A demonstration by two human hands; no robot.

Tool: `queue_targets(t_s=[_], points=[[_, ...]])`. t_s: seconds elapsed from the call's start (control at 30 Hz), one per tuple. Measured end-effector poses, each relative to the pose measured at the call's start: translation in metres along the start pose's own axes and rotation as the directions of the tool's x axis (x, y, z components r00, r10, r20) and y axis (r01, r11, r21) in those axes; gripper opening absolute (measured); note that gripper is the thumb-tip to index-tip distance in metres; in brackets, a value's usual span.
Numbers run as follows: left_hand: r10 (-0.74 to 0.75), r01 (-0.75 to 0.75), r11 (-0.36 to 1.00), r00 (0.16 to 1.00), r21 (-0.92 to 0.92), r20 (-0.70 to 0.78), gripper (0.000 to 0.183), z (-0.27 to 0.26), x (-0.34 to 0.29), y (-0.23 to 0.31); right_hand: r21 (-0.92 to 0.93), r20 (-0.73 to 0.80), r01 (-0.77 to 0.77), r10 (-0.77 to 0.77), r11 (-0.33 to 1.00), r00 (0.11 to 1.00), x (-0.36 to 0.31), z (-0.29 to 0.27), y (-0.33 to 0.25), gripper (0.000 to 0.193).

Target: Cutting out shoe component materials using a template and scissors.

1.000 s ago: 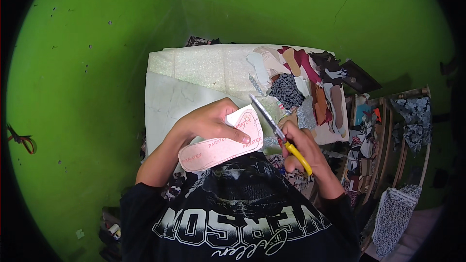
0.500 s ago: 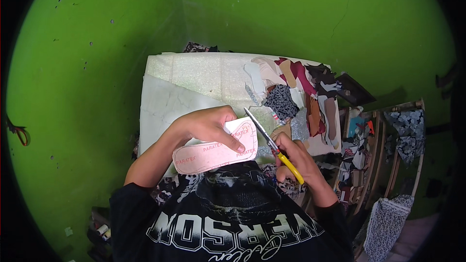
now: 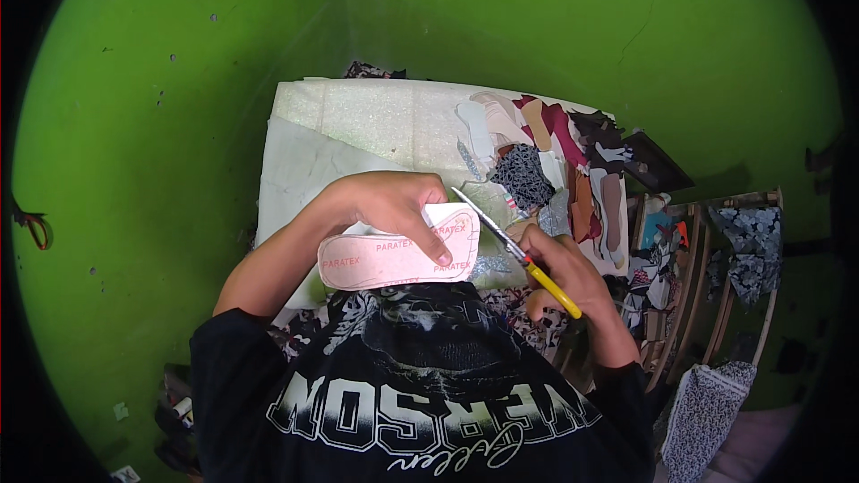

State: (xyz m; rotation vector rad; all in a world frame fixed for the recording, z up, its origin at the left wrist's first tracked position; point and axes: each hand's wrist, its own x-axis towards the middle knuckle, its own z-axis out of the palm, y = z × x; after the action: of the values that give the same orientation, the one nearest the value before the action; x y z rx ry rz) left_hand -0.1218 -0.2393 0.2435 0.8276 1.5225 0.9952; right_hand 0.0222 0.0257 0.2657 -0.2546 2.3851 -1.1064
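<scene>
My left hand [image 3: 398, 206] is closed on a pinkish, insole-shaped board [image 3: 367, 261] with red print and a dark drawn outline; the thumb presses on its printed face. White material shows at its upper edge. In my right hand [image 3: 573, 275] is a pair of scissors [image 3: 553, 288] with yellow handles, the fingers wrapped around them. Their metal blades point up and left, just past the board's right end. How far apart the blades stand is hard to make out.
Below my hands, a table [image 3: 358, 107] carries a pale sheet [image 3: 309, 161] at left. Fabric and insole-shaped scraps [image 3: 537, 125] cover its right side, with a crumpled dark patterned cloth [image 3: 523, 174]. A wooden rack [image 3: 693, 277] with scraps stands right. Green walls [image 3: 197, 125] surround the table.
The scissors have shifted right, a little away from the board's end. Both hands and the board sit slightly higher in the view, as does the table. Each hand keeps its hold.
</scene>
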Motion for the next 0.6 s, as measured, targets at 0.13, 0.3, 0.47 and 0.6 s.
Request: queue_targets(t_s=[0.13, 0.3, 0.47, 0.6], points=[[-0.049, 0.049, 0.995, 0.999, 0.090, 0.000, 0.032, -0.002, -0.003, 0.003, 0.094, -0.045, 0.005, -0.001, 0.996, 0.999, -0.001, -0.004, 0.006, 0.072], [-0.043, 0.040, 0.996, 0.999, 0.077, 0.029, 0.032, 0.000, -0.002, 0.009, 0.027, 0.023, 0.088, -0.089, 0.996, 0.996, 0.006, -0.008, -0.002, 0.075], [-0.027, 0.025, 0.999, 0.997, 0.028, 0.065, 0.033, -0.003, -0.001, 0.008, -0.118, 0.036, 0.187, -0.184, 0.975, 0.982, 0.009, -0.015, -0.013, 0.072], [-0.054, 0.049, 0.996, 0.996, 0.075, 0.068, 0.032, -0.007, -0.002, 0.006, 0.063, -0.028, 0.169, -0.167, 0.984, 0.985, 0.013, -0.009, 0.020, 0.068]])
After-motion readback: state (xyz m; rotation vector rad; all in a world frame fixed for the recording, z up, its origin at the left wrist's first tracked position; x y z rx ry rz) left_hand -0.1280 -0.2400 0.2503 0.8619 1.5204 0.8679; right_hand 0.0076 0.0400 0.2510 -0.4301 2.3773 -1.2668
